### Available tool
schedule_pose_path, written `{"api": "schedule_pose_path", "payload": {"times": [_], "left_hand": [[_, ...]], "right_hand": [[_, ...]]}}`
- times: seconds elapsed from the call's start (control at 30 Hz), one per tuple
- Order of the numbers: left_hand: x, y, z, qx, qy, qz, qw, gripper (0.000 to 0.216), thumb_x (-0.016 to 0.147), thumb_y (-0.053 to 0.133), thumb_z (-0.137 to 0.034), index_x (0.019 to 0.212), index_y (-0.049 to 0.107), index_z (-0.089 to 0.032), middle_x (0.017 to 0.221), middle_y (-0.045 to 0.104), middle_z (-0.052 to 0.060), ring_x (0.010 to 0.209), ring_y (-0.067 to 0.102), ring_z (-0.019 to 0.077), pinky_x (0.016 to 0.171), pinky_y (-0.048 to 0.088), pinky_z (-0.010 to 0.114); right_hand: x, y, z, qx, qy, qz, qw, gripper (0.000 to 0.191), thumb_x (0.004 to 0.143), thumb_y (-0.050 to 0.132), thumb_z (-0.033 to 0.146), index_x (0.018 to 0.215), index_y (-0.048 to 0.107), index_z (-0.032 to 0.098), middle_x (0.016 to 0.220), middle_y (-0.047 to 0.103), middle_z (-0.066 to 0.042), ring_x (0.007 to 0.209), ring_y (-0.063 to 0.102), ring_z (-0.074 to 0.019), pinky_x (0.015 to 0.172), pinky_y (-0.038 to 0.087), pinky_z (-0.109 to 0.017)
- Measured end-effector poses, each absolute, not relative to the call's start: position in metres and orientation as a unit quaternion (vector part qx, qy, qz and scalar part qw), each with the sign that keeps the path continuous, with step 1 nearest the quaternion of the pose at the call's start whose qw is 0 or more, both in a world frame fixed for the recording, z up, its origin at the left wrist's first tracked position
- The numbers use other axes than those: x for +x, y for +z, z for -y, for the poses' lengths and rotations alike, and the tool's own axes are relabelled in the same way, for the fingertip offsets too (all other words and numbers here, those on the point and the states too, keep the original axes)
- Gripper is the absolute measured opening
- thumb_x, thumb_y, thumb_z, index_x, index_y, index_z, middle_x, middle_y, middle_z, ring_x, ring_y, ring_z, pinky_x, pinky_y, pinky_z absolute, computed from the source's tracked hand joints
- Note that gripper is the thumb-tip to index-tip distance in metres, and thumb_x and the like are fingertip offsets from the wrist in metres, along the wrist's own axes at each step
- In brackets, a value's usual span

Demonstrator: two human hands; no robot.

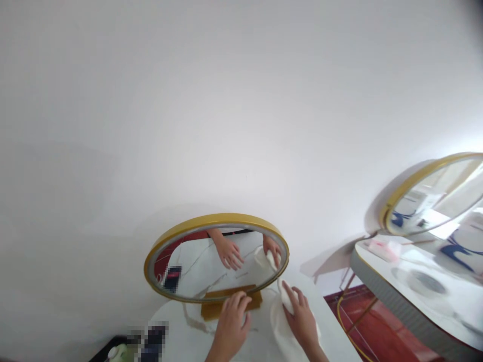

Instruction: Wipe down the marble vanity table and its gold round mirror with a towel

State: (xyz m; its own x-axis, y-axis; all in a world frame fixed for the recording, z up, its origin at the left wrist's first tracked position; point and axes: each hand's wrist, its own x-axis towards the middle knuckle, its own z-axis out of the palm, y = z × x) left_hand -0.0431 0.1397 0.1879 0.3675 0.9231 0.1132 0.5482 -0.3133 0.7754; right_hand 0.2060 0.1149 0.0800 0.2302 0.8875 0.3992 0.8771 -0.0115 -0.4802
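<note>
Facing a plain wall, we work at a white table whose right edge drops to a red floor; a second table stands well apart. An oval gold-rimmed mirror leans back on a wooden base near the wall. Our right hand is closed on a bunched white cloth just below the rim, the cloth's tail trailing on the table close to that edge. Our left hand lies flat and empty, touching the base, apparently to steady it. Open room remains above the rim.
</note>
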Motion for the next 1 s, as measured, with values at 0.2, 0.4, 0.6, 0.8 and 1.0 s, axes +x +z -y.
{"api": "schedule_pose_path", "payload": {"times": [0.2,0.4,0.6,0.8,1.0], "left_hand": [[0.004,0.339,-0.155,0.882,0.280,-0.356,-0.126,0.050,0.086,0.044,-0.023,0.136,0.038,-0.029,0.140,0.043,-0.001,0.133,0.029,0.0220,0.111,0.024,0.042],[0.024,0.399,-0.177,0.858,0.291,-0.362,-0.221,0.055,0.087,0.043,-0.024,0.140,0.030,-0.027,0.145,0.035,-0.001,0.135,0.026,0.0213,0.114,0.014,0.044],[0.026,0.399,-0.185,0.857,0.274,-0.372,-0.228,0.052,0.086,0.044,-0.025,0.138,0.036,-0.026,0.143,0.037,-0.001,0.135,0.027,0.0225,0.114,0.012,0.047],[0.027,0.401,-0.186,0.857,0.266,-0.380,-0.224,0.053,0.087,0.042,-0.021,0.139,0.034,-0.028,0.143,0.038,-0.002,0.135,0.028,0.0210,0.115,0.012,0.046],[0.032,0.396,-0.187,0.851,0.290,-0.381,-0.215,0.051,0.086,0.044,-0.021,0.136,0.038,-0.026,0.140,0.043,0.000,0.133,0.030,0.0220,0.114,0.012,0.048]], "right_hand": [[0.219,0.185,-0.125,-0.667,-0.024,0.558,0.493,0.054,0.087,0.046,0.035,0.139,0.031,0.032,0.126,0.043,-0.007,0.116,0.045,-0.0246,0.095,0.044,-0.043],[0.199,0.300,-0.139,-0.571,-0.065,0.606,0.550,0.054,0.086,0.049,0.032,0.138,0.034,0.029,0.130,0.041,-0.010,0.116,0.045,-0.0255,0.094,0.045,-0.045],[0.181,0.334,-0.162,-0.556,-0.111,0.675,0.472,0.058,0.083,0.054,0.031,0.137,0.035,0.034,0.131,0.039,-0.007,0.115,0.042,-0.0268,0.096,0.042,-0.046],[0.190,0.282,-0.167,-0.586,-0.167,0.648,0.457,0.057,0.081,0.056,0.025,0.134,0.040,0.037,0.134,0.036,-0.007,0.117,0.038,-0.0295,0.096,0.040,-0.051],[0.209,0.257,-0.159,-0.584,-0.140,0.654,0.460,0.056,0.082,0.053,0.025,0.136,0.039,0.033,0.132,0.037,-0.008,0.115,0.040,-0.0277,0.093,0.043,-0.048]]}}
